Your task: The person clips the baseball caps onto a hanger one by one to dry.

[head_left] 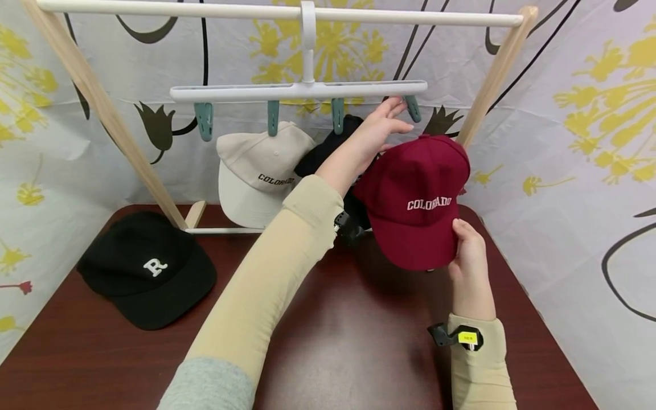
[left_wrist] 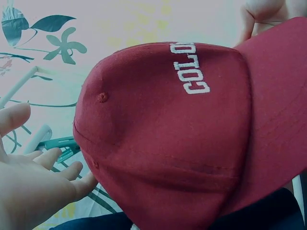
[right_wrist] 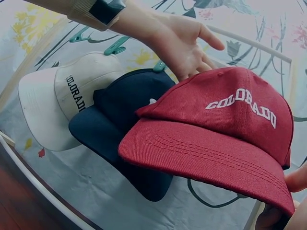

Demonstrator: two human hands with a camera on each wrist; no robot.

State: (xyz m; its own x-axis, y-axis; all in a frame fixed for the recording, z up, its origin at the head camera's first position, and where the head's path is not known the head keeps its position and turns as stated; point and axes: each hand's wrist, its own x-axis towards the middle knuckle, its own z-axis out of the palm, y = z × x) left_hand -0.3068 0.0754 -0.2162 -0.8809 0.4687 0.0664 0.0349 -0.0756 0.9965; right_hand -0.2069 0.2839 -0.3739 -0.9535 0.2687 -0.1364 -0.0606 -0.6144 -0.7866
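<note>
A dark red baseball cap [head_left: 421, 182] with white "COLORADO" lettering is held up under the right end of a white hanger [head_left: 246, 91]. My right hand [head_left: 470, 262] grips its brim at the right side, thumb in front; the other fingers are mostly hidden behind. My left hand [head_left: 376, 134] reaches beside the crown with fingers spread, next to the rightmost green clip [head_left: 413, 109]. In the left wrist view, the fingers of my left hand [left_wrist: 38, 191] are extended by the crown; whether they touch it I cannot tell. No cap hangs from that clip.
A cream cap [head_left: 256, 176] and a dark navy cap [right_wrist: 139, 103] hang from other green clips. On the dark red-brown table [head_left: 328, 353] lies a black cap [head_left: 148, 267] with a white "R". A wooden-legged rack [head_left: 113, 125] carries the hanger before a flower-patterned cloth.
</note>
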